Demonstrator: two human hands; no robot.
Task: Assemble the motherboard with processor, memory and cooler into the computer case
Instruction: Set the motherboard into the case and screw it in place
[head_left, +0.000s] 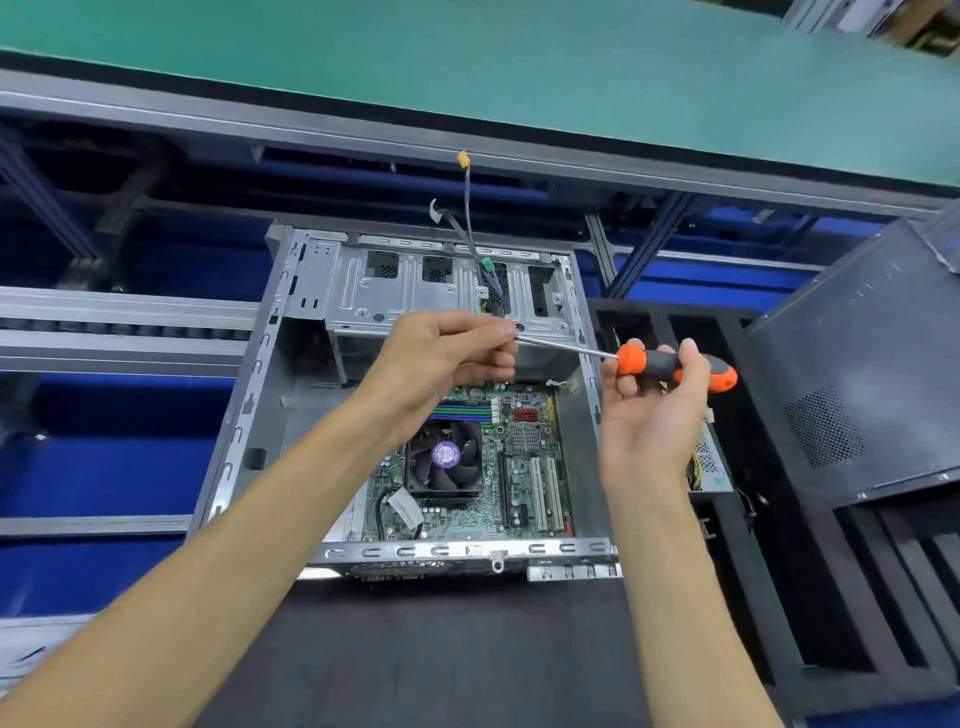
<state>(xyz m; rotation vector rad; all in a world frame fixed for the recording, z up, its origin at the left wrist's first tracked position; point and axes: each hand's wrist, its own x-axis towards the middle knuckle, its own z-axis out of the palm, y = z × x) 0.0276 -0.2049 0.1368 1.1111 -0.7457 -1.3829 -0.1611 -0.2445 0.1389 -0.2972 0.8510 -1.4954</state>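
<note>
We see the open computer case (249, 395) lying flat at centre frame on a dark tabletop (441, 649), its silver drive-bay frame toward the top. The green motherboard (524, 457) already sits inside the case's lower half, carrying the black cooler (445, 458) with its purple-labelled fan and, just above it, the memory slots (462, 411) in blue and green. No processor shows. Above the case, our right hand (652, 410) grips the orange-and-grey handle of a screwdriver (675, 366), its shaft pointing left across the frame. Our left hand (447, 358) pinches the shaft's tip between curled fingertips; whether a screw sits there we cannot tell. A thin cable bundle (467, 218) with an orange connector rises from the drive-bay frame toward upper centre. At right we note a dark side panel (857, 374) resting on a black slotted tray (810, 571), and a green mat (519, 67) spans the top.
</note>
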